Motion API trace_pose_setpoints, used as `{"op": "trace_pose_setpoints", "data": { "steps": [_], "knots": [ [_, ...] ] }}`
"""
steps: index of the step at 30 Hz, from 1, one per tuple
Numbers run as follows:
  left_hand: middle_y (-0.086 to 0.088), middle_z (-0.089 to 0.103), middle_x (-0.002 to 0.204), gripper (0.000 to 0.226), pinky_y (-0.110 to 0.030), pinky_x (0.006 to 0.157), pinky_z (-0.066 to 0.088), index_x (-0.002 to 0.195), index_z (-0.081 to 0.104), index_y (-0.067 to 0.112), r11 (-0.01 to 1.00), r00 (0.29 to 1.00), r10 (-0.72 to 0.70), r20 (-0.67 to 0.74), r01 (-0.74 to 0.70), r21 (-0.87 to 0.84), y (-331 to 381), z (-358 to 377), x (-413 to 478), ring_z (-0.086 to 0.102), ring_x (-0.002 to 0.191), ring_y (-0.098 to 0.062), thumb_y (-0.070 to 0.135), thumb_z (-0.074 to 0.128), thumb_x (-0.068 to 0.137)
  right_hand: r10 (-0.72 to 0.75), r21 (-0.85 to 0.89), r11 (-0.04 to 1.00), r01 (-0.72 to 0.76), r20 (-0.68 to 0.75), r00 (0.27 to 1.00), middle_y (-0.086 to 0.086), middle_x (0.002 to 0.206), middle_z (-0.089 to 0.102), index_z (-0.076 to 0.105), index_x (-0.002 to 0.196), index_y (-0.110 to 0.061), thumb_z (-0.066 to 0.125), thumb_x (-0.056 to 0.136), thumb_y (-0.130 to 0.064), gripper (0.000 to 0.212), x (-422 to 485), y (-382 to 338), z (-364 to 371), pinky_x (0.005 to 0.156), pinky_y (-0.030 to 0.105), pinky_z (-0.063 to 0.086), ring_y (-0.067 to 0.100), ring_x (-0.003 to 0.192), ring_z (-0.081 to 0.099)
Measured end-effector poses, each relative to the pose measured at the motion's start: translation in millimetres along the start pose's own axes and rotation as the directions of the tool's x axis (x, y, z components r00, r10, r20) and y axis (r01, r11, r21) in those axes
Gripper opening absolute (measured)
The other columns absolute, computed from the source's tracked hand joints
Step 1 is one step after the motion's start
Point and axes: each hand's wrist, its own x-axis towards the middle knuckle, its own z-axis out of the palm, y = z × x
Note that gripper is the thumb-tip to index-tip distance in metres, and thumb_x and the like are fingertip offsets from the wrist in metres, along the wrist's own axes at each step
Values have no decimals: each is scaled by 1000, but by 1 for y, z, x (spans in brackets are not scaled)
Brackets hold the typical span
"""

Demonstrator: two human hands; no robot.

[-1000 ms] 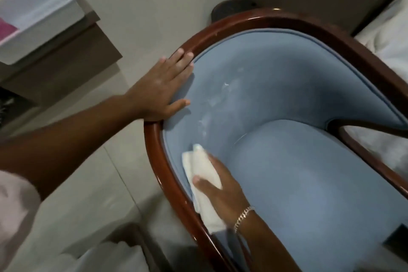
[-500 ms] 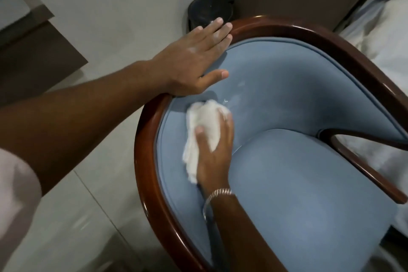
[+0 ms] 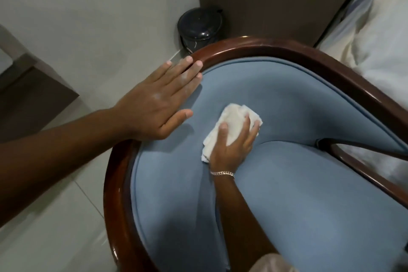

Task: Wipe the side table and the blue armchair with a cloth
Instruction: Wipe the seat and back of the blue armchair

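The left hand [image 3: 159, 106] lies flat and open on the curved wooden rim [image 3: 114, 194] of the blue armchair [image 3: 309, 194], fingers together and pointing up and to the right along the frame, gripping nothing; it looks to be bracing the chair. Just to its right, and not touching it, the right hand [image 3: 231, 146] presses a folded white cloth [image 3: 231, 117] against the inner blue backrest, close above the crease where backrest meets seat cushion. Its fingers are spread and curled over the cloth, pinning it to the upholstery rather than closing into a fist. The cloth's long axis runs from lower left to upper right, and its free end sticks out past the fingertips toward the upper right, so the unwiped sweep of the backrest lies ahead of the fingers, to the right along the chair's curve. The right hand is the one on the cloth and the nearer to that stretch, so the next stroke probably follows the curve rightward. A small black pedal bin [image 3: 199, 26] stands on the floor behind the chair. The side table cannot be identified with confidence here.
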Motion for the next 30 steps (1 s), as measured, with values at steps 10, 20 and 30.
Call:
{"op": "trace_pose_setpoints", "data": {
  "steps": [10, 20, 30],
  "knots": [
    [-20, 21, 167, 76, -59, 123, 25, 157, 23, 1, 989, 990, 107, 92, -116, 92, 3, -8, 6, 14, 157, -34, 53, 31, 101, -94, 148, 986, 72, 144, 985, -6, 167, 20, 38, 147, -43, 58, 88, -62, 65, -58, -25, 2, 121, 18, 10, 6, 152, 15],
    [-21, 27, 165, 80, -58, 121, 31, 155, 29, 0, 988, 987, 156, -47, -155, 20, 1, 6, 3, 20, 156, -35, 57, 34, 99, 241, 168, 966, -195, -323, 915, 13, 158, 39, 39, 150, -12, 59, 96, -32, 60, 49, 60, 8, 121, 52, 28, 24, 146, 37],
    [-20, 38, 161, 79, -52, 124, 29, 153, 36, 2, 981, 997, 71, 1, -69, -183, 0, 0, 2, 27, 154, -34, 55, 39, 94, 431, -129, 886, -446, 585, 687, -11, 148, 54, 44, 139, -44, 69, 86, -35, 59, -119, -42, -75, 115, 38, 39, 11, 132, 53]
  ]
}}
